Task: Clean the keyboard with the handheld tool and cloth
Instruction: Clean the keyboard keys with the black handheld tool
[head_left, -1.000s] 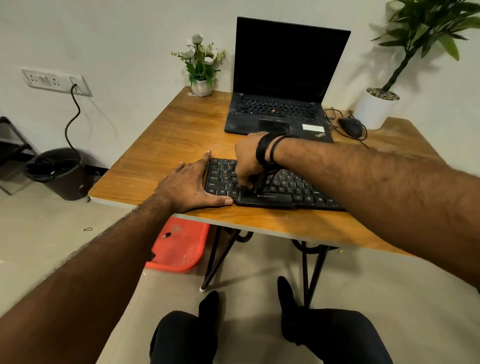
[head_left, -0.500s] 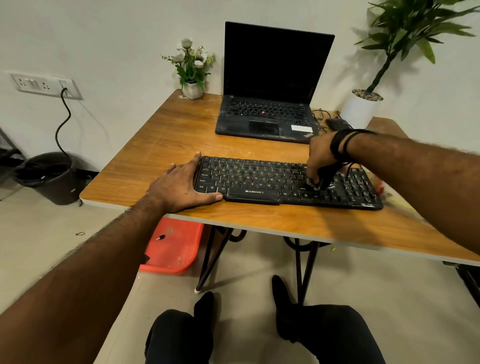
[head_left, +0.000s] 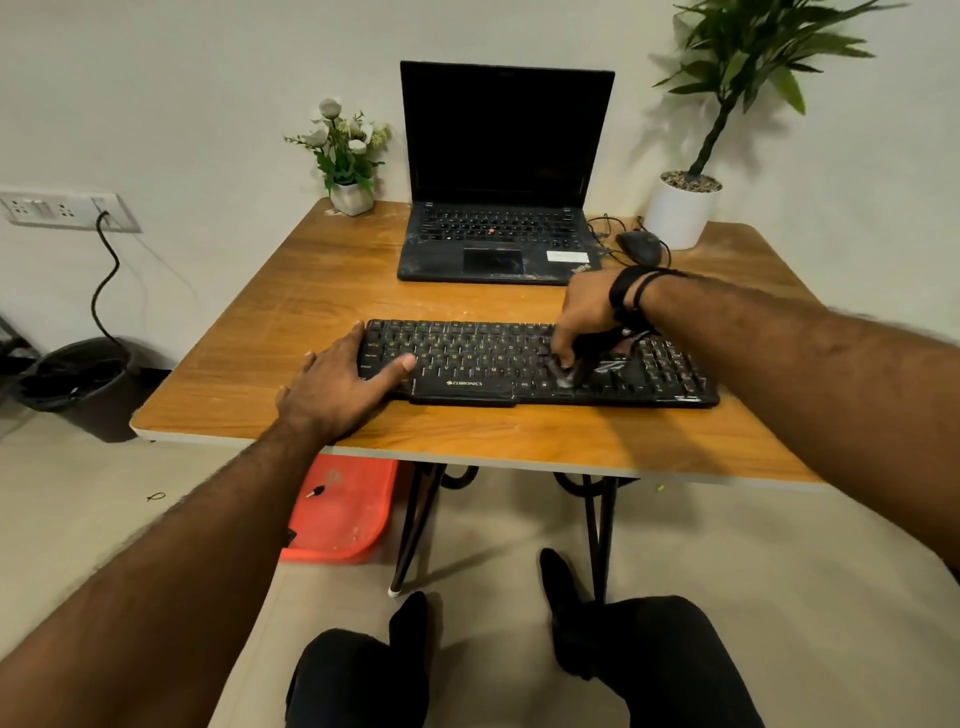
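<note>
A black keyboard (head_left: 483, 364) lies across the front of the wooden table (head_left: 311, 296). My left hand (head_left: 337, 387) rests flat, fingers spread, on the keyboard's left end and the table, thumb on the lower keys. My right hand (head_left: 584, 317) hovers over the right half of the keyboard, fingers closed on a small dark handheld brush (head_left: 563, 368) whose tip touches the keys. The brush is blurred. No cloth is in view.
Behind the keyboard stands an open black laptop (head_left: 498, 228), with a black mouse (head_left: 640, 247) and cables to its right. A small flower pot (head_left: 349, 195) and a large white plant pot (head_left: 678, 210) stand at the back corners. Below are a red bin (head_left: 343, 512) and a dark bucket (head_left: 83, 379).
My right hand with the brush swept from the keyboard's left-middle to its right side, then came back slightly left. My left hand stayed on the keyboard's left end.
</note>
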